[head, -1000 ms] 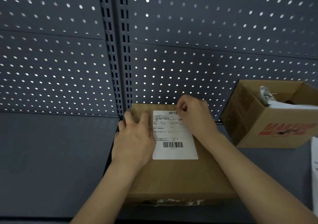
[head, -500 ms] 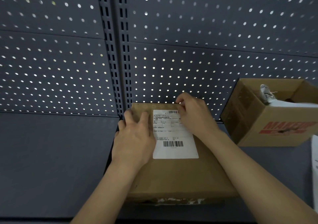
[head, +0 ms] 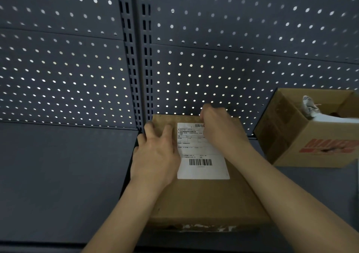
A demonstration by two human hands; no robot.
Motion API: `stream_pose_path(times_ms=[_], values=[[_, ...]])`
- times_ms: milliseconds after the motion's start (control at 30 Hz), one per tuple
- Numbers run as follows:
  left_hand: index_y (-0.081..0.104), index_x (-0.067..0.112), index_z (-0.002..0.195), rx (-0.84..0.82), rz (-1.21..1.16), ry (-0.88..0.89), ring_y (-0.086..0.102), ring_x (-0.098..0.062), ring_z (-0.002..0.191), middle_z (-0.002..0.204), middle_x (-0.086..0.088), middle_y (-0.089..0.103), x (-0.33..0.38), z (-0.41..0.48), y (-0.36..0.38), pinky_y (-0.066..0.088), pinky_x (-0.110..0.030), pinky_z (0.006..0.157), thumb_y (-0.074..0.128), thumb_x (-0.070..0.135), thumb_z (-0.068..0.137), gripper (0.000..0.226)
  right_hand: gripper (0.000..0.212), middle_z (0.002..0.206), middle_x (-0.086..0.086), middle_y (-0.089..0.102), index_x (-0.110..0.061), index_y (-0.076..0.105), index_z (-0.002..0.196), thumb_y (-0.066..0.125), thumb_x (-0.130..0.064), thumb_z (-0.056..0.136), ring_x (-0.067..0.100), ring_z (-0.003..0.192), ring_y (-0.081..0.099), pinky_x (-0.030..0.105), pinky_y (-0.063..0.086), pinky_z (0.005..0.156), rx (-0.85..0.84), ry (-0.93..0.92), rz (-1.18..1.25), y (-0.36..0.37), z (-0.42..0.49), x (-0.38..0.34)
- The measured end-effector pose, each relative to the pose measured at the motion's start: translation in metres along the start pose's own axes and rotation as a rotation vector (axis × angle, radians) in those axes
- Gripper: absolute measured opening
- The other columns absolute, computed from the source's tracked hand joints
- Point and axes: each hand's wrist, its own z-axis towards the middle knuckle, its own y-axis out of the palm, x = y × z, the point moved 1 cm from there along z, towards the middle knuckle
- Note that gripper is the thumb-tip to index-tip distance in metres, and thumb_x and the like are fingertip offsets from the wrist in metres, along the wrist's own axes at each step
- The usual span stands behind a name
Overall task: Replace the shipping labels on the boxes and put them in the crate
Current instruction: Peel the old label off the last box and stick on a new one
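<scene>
**Head view: one hand flat on the box, the other bunched at the label's corner**

A flat brown cardboard box [head: 204, 198] lies on a dark grey shelf [head: 68, 175], at about 6 o'clock from the middle of the frame. Its far edge sits close to the perforated back panel [head: 58, 77]. A white shipping label [head: 202, 169] lies on the far half of the box top, and its barcode is printed near the edge closest to the person. White scraps of torn paper [head: 204, 227] show along the box's near edge, at 6 o'clock from the label.

The left hand [head: 155, 159] lies at 9 o'clock from the label. Its palm is down on the cardboard, fingers straight and spread, holding nothing, and its thumb side lies just beside the label's left edge.

The right hand [head: 223, 130] covers the label's 1 o'clock corner. Its fingers are curled tightly together, with the knuckles towards the camera. The fingertips are hidden against the paper, so it cannot be told whether they pinch the label or only press on it. Both forearms reach in from 6 o'clock.

An open carton [head: 310, 155] with red lettering stands on the same shelf at 3 o'clock, apart from the box. Crumpled white paper [head: 310, 105] shows inside it. A slotted upright [head: 138, 58] runs up the back panel at 12 o'clock from the left hand.
</scene>
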Motion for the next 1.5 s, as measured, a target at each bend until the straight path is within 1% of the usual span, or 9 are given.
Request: stream_pose_path(times_ms=[133,300,433,600,867,967,1167,1367,1500], values=[[0.037,0.028,0.136,-0.010,0.000,-0.003,0.037,-0.039,0.127,0.149,-0.014,0.021,0.001,0.000,0.000,0.045,-0.052,0.091,0.036,0.034,0.099,0.037,0.030,0.112,0.011,0.059,-0.010,0.047,0.116,0.047,0.004,0.090,0.031,0.107,0.056,0.034,0.031,0.069,-0.023,-0.031,-0.069,0.001,-0.003,-0.002],[0.036,0.029,0.136,-0.012,-0.014,-0.001,0.036,-0.037,0.127,0.149,-0.013,0.021,0.000,0.001,0.000,0.046,-0.050,0.092,0.036,0.035,0.099,0.037,0.029,0.099,0.006,0.059,-0.014,0.045,0.106,0.046,0.006,0.085,0.027,0.092,0.057,0.033,0.032,0.064,-0.010,-0.045,0.033,0.007,-0.001,0.007],[0.036,0.030,0.138,-0.004,-0.018,0.001,0.037,-0.037,0.126,0.149,-0.013,0.021,0.000,0.000,0.000,0.046,-0.050,0.090,0.036,0.033,0.100,0.038,0.026,0.090,-0.003,0.055,-0.026,0.042,0.095,0.052,-0.003,0.089,0.018,0.081,0.056,0.040,0.049,0.070,0.068,-0.070,0.214,0.015,0.004,0.027],[0.038,0.029,0.137,-0.002,-0.022,0.002,0.039,-0.038,0.123,0.147,-0.011,0.023,0.000,0.000,0.000,0.047,-0.050,0.088,0.036,0.032,0.099,0.038,0.015,0.094,-0.004,0.057,-0.021,0.052,0.097,0.048,-0.007,0.098,0.006,0.083,0.052,0.023,0.041,0.071,0.073,-0.058,0.498,0.012,0.006,0.040],[0.038,0.031,0.136,-0.021,-0.025,0.009,0.038,-0.038,0.124,0.147,-0.010,0.023,-0.002,0.001,0.000,0.048,-0.053,0.091,0.030,0.039,0.097,0.040,0.023,0.082,-0.002,0.056,-0.027,0.058,0.096,0.072,-0.014,0.083,0.013,0.073,0.054,0.024,0.049,0.068,0.187,-0.051,0.864,-0.006,-0.017,0.051],[0.037,0.032,0.133,-0.029,-0.018,0.003,0.038,-0.038,0.126,0.147,-0.009,0.021,-0.003,0.002,0.001,0.048,-0.052,0.090,0.029,0.041,0.099,0.037,0.025,0.075,0.001,0.055,-0.023,0.057,0.087,0.072,-0.005,0.081,0.006,0.068,0.050,0.019,0.044,0.064,0.313,-0.019,0.848,-0.017,-0.034,0.062],[0.035,0.032,0.137,-0.018,0.013,-0.004,0.039,-0.039,0.124,0.145,-0.010,0.024,0.002,0.002,0.001,0.047,-0.052,0.089,0.029,0.039,0.100,0.038,0.016,0.081,-0.010,0.065,-0.027,0.066,0.084,0.075,-0.014,0.083,0.007,0.078,0.061,0.019,0.050,0.070,0.134,-0.032,0.832,-0.010,-0.034,0.056],[0.035,0.034,0.139,-0.024,-0.006,-0.003,0.037,-0.039,0.127,0.148,-0.009,0.022,0.002,0.001,0.001,0.047,-0.054,0.092,0.028,0.040,0.098,0.042,0.008,0.083,-0.022,0.070,-0.025,0.077,0.090,0.072,-0.018,0.088,-0.010,0.083,0.061,0.002,0.041,0.072,0.066,-0.023,0.790,-0.004,-0.034,0.053],[0.036,0.033,0.139,-0.013,-0.025,-0.006,0.037,-0.040,0.127,0.147,-0.010,0.024,0.002,0.001,0.001,0.045,-0.054,0.092,0.032,0.037,0.099,0.041,0.008,0.084,-0.021,0.070,-0.024,0.078,0.092,0.072,-0.024,0.087,-0.002,0.085,0.062,0.006,0.040,0.073,0.069,-0.058,0.753,-0.008,-0.043,0.057]])
